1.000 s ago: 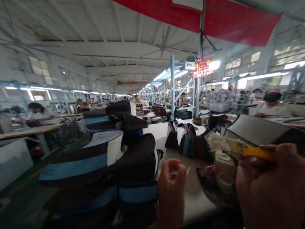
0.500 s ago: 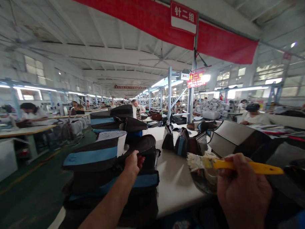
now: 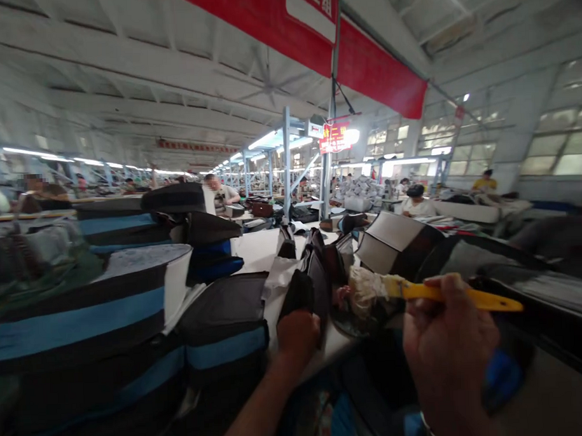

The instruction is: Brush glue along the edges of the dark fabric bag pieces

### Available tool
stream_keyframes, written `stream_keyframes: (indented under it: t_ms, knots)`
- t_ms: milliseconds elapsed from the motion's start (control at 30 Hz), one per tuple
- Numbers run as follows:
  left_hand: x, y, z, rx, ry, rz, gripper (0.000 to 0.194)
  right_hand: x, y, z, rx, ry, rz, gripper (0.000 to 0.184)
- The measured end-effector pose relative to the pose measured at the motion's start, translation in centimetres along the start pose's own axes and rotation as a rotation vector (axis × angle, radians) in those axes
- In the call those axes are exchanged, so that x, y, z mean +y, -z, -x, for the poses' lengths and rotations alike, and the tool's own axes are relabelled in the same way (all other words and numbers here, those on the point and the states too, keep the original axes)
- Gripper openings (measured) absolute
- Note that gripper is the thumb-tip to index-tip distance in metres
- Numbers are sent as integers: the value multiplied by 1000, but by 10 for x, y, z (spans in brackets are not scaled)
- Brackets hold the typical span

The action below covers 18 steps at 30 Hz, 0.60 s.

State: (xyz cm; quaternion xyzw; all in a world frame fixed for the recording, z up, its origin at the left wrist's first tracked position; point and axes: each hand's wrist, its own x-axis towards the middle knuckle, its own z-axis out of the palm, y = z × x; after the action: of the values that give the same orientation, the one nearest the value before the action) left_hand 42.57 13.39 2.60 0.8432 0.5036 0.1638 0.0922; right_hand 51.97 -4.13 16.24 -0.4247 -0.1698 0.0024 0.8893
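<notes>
In my right hand (image 3: 451, 346) is a yellow-handled paintbrush (image 3: 420, 291), held level with its bristles to the left. A thick pale paste coats the bristles, which sit over a dark dish (image 3: 354, 322), partly hidden. My left hand (image 3: 297, 335) is closed around the near end of a black fabric piece (image 3: 297, 293) that stands above the white table (image 3: 254, 251). Several other dark pieces (image 3: 316, 261) stand just behind it. Left of that hand lies a stack of black pieces with blue bands (image 3: 226, 347).
A larger black and blue stack (image 3: 84, 320) fills the left side. A grey and black curved panel (image 3: 396, 236) and dark material lie at the right. Blue metal posts (image 3: 288, 161) rise behind the table, and several people sit at benches farther off.
My left hand has moved right, from the stack to in front of the standing pieces, and now grips a black piece. The brush stays in my right hand. The view has turned right.
</notes>
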Motion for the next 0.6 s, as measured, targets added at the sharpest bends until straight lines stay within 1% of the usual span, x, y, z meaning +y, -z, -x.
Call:
stream_keyframes:
  t_ms: [67,133,167,233,300,333,367,400,433,467,500,533,567,600]
  knots:
    - [-7,-28,5,-31,-59,8,34,14,-5,-5,27,-44,-37,26]
    - [-18,-49,12,-33,-108,32,31,31,-8,-10,44,-63,-80,28]
    - [-25,-57,16,-21,-128,44,32,40,-9,-12,44,-71,-95,30]
    - [-40,-66,23,30,-172,75,36,59,-13,-18,25,-76,-101,35]
    - [-55,-70,28,109,-224,131,43,81,-18,-30,6,-18,-22,39]
    - [-62,-70,29,156,-239,167,46,93,-21,-39,-16,47,126,40]
    - [-67,-71,28,206,-240,202,48,106,-25,-50,-56,121,327,41]
    - [-71,-72,27,272,-227,245,50,119,-28,-63,-108,195,573,43]
    - [-73,-73,24,350,-207,298,52,132,-31,-77,-190,247,855,43]
    - [-73,-75,21,434,-191,357,53,145,-32,-91,-258,261,1031,39]
    - [-72,-76,18,507,-184,421,54,157,-32,-104,-307,258,1160,34]
    - [-70,-78,14,557,-183,490,56,170,-31,-116,-350,238,1251,28]
    - [-68,-79,10,574,-173,562,57,183,-28,-126,-378,209,1309,23]
    - [-65,-80,6,553,-144,629,60,196,-24,-134,-404,177,1375,20]
